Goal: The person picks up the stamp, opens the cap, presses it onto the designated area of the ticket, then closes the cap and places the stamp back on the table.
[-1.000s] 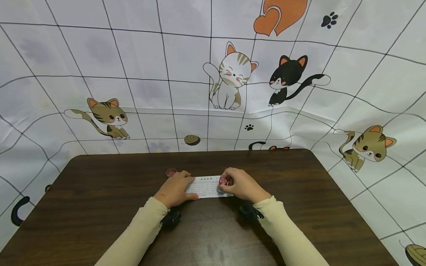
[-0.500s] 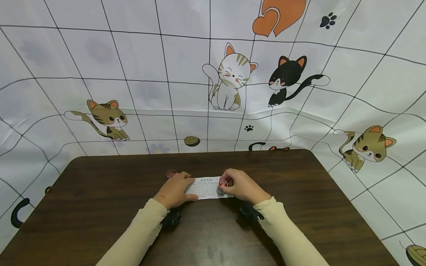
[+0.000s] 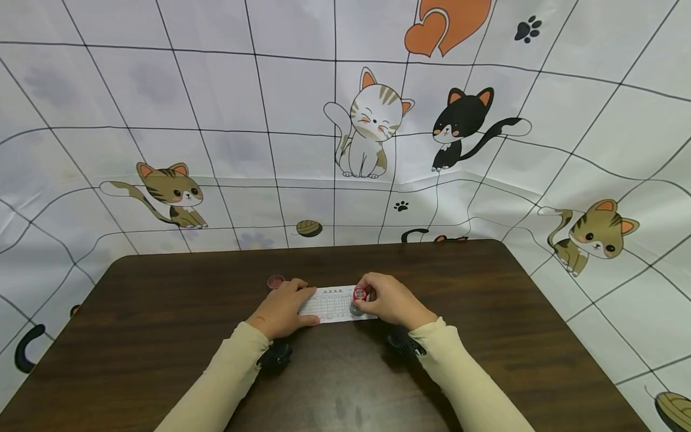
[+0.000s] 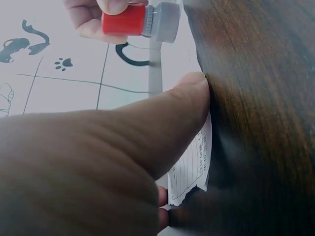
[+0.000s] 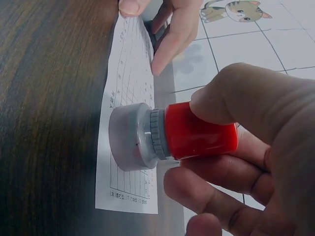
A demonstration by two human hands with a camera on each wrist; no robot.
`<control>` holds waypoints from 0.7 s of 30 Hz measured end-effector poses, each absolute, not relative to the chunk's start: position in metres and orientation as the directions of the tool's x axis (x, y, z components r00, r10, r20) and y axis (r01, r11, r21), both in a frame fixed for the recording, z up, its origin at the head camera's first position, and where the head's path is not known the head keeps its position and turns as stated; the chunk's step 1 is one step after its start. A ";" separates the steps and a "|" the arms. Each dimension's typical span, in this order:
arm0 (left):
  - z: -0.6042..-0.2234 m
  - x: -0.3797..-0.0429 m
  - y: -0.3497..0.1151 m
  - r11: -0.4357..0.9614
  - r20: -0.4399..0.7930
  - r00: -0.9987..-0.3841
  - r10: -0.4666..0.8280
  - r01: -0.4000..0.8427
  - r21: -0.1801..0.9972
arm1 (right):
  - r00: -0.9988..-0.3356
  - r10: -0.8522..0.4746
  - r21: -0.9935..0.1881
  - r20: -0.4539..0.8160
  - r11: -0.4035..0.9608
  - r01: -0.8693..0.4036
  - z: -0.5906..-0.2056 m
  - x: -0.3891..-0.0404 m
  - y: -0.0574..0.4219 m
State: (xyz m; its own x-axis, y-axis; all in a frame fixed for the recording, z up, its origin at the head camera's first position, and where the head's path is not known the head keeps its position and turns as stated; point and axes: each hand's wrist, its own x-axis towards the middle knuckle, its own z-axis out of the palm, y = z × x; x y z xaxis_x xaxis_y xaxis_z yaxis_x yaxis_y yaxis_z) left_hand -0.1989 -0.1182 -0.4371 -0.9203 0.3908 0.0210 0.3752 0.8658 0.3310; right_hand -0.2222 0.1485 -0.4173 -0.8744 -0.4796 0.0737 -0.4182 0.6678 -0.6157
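Observation:
A printed paper form (image 3: 332, 306) with ruled columns lies on the dark wooden table. My left hand (image 3: 282, 309) rests on its left end, the thumb (image 4: 189, 96) along the near edge and the other fingers at the far edge. With thumb and fingers, my right hand (image 3: 398, 301) grips the red handle of a stamp (image 5: 199, 130). Its wide translucent grey base stands on the right part of the form, covering the print beneath. In the left wrist view the stamp (image 4: 125, 20) shows beyond the left thumb.
A small round clear cap with a reddish inside (image 3: 275, 281) lies on the table just beyond the left hand. Behind the table's far edge hangs a white sheet (image 3: 302, 150) printed with cats and grid lines. Dark bands (image 3: 276, 355) circle both wrists.
The head view has shifted very slightly. Both hands, the stamp and the form keep the same positions relative to each other.

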 end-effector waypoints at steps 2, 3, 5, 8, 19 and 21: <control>-0.437 -0.199 -0.118 0.863 0.025 -0.919 0.393 0.378 0.336 | -0.878 -0.474 -0.606 0.072 0.678 -0.416 -0.417 -0.222 0.148; -0.437 -0.199 -0.118 0.862 0.026 -0.919 0.393 0.378 0.338 | -0.879 -0.472 -0.603 0.072 0.681 -0.415 -0.417 -0.222 0.148; -0.437 -0.199 -0.118 0.861 0.027 -0.919 0.393 0.378 0.339 | -0.880 -0.469 -0.598 0.071 0.686 -0.414 -0.417 -0.221 0.148; -0.437 -0.198 -0.118 0.863 0.024 -0.920 0.392 0.377 0.335 | -0.882 -0.466 -0.598 0.069 0.688 -0.411 -0.417 -0.221 0.148; -0.439 -0.198 -0.119 0.865 0.033 -0.919 0.394 0.383 0.323 | -0.877 -0.474 -0.588 0.082 0.687 -0.426 -0.419 -0.221 0.148; -0.439 -0.198 -0.119 0.865 0.041 -0.918 0.394 0.385 0.323 | -0.876 -0.475 -0.590 0.083 0.685 -0.427 -0.419 -0.222 0.148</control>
State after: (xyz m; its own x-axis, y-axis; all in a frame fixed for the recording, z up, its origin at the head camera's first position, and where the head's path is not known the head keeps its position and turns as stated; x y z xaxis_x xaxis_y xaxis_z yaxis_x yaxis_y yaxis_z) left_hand -0.1981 -0.1190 -0.4386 -0.9184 0.3937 0.0405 0.3849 0.8646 0.3229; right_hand -0.2216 0.1480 -0.4191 -0.8760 -0.4750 0.0832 -0.4274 0.6849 -0.5901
